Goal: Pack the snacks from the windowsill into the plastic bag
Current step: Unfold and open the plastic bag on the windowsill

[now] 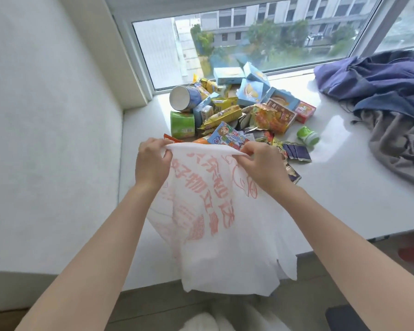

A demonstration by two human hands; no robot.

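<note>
A white plastic bag (215,223) with red print hangs over the front edge of the white windowsill (332,187). My left hand (152,163) pinches its top edge on the left and my right hand (261,163) pinches the same edge on the right. Just behind the bag lies a heap of snacks (237,111): blue boxes (250,90), a blue tube (185,99), a green tube (182,124), yellow packets (225,114), a red box (305,111) and dark blue wrappers (296,152). A small green cup (308,136) lies apart to the right.
Crumpled blue and grey clothes (392,103) cover the sill's right end. The window pane (249,39) stands right behind the snacks, and a white wall (46,115) closes the left side. The floor (153,306) lies below the sill.
</note>
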